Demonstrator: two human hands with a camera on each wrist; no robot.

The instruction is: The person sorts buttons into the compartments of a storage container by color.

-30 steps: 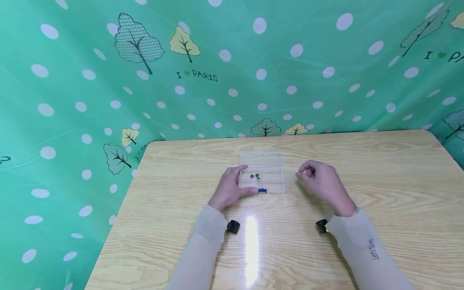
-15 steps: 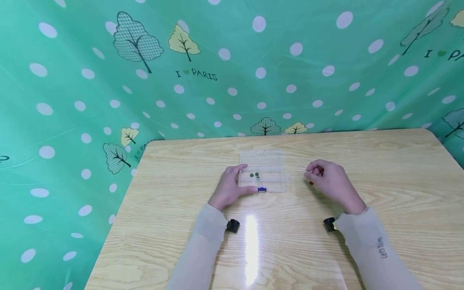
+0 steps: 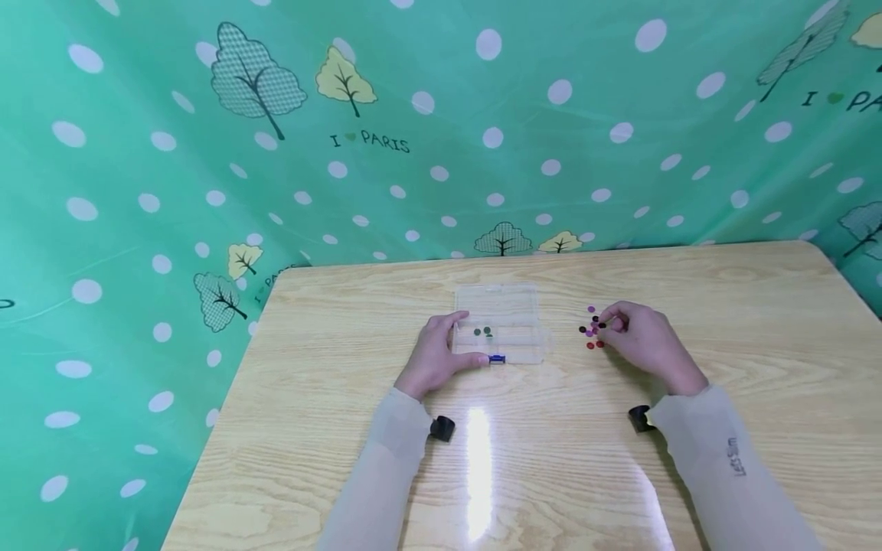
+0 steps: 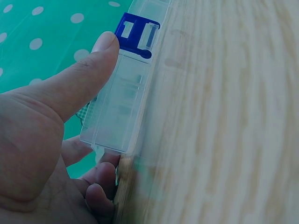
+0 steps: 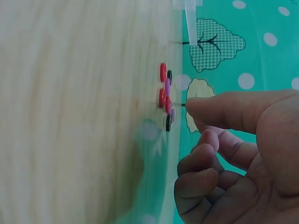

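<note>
A clear plastic box (image 3: 521, 346) with its lid (image 3: 498, 302) raised at the back lies on the table. My left hand (image 3: 436, 356) grips its left end, the thumb at the blue latch (image 4: 137, 35) and the other fingers curled around the far side. Inside the box sit a few small green discs (image 3: 487, 330). To the right, my right hand (image 3: 641, 340) is over a scatter of small round pieces: red (image 3: 590, 346), purple (image 3: 591, 309) and black (image 3: 582, 329). Its thumb and index finger stand apart at the pieces; the remaining fingers curl loosely in the right wrist view.
The wooden table (image 3: 310, 451) has a glossy top with a bright reflection in front of the box. Behind and left of it hangs a green dotted cloth (image 3: 386, 199) printed with trees. A dark wrist camera (image 3: 442, 428) sits by the left sleeve.
My right hand has moved right, away from the box, uncovering the red, purple and black pieces, and its thumb and index finger have parted. My left hand stays on the box.
</note>
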